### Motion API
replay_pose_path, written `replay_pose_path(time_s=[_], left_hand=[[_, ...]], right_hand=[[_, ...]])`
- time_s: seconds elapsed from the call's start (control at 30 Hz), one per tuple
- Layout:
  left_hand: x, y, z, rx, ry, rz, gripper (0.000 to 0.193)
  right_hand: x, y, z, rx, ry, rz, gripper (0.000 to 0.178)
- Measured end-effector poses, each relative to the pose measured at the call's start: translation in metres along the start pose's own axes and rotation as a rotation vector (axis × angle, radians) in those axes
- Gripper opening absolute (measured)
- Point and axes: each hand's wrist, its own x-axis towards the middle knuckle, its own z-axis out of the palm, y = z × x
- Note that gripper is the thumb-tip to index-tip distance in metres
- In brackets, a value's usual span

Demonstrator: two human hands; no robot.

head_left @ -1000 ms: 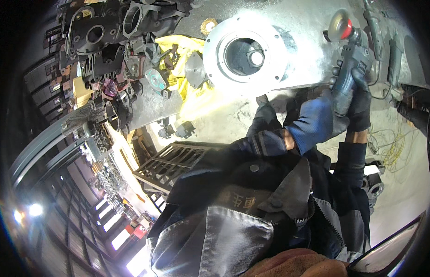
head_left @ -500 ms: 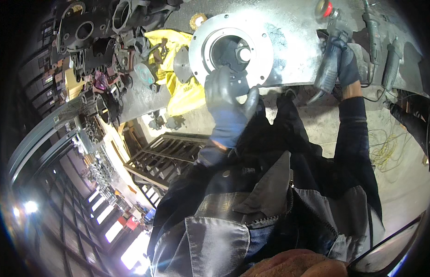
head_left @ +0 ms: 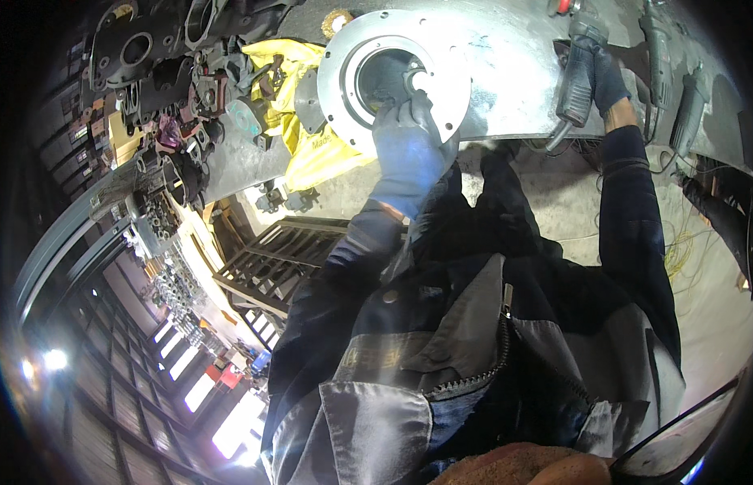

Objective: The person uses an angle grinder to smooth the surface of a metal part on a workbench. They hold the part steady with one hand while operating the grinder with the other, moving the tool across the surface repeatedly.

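A round metal flange (head_left: 338,95) with bolt holes and a wide bore lies on the bench, brightly lit on its right. My gloved left hand (head_left: 410,149) is at its near side, with the fingers bent together over the inner rim of the bore; their tips are partly hidden there. To the right, my gloved right hand (head_left: 610,85) is wrapped around the dark body of an angle grinder (head_left: 576,89). The grinder's head points away from me, and its red part is cut off by the top of the picture. Its cord end hangs toward the bench's near edge.
Left of the flange lie a yellow bag (head_left: 312,162) and many dark metal castings (head_left: 138,52). Two more corded power tools (head_left: 688,113) rest at the bench's right. A slatted dark rack (head_left: 283,263) stands below the bench at left, and a yellow cable (head_left: 678,255) lies on the floor.
My left hand has moved farther over the bore, and its spread fingers and thumb have closed at the rim. My right hand still holds the grinder. The whole view has shifted slightly.
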Motion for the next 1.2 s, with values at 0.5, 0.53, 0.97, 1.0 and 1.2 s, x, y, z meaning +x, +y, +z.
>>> replay_pose_path(time_s=[0.5, 0.53, 0.97, 1.0, 1.2], left_hand=[[0.008, -0.043, -0.019, -0.048, -0.194, 0.325, 0.054], [0.006, -0.045, -0.017, -0.036, -0.198, 0.319, 0.052], [0.066, -0.03, -0.059, 0.022, -0.594, 0.07, 0.07], [0.069, -0.03, -0.06, 0.046, -0.591, 0.052, 0.07], [0.065, -0.037, -0.055, -0.065, -0.483, 0.104, 0.058]], right_hand=[[-0.051, -0.006, -0.011, -1.324, 0.282, -0.289, 0.058], [-0.061, -0.002, -0.01, -1.247, 0.302, -0.362, 0.057], [-0.207, 0.143, 0.149, -0.09, 0.095, 0.128, 0.035], [-0.206, 0.145, 0.155, -0.162, 0.127, 0.105, 0.036], [-0.191, 0.143, 0.144, -0.181, 0.254, -0.102, 0.037]])
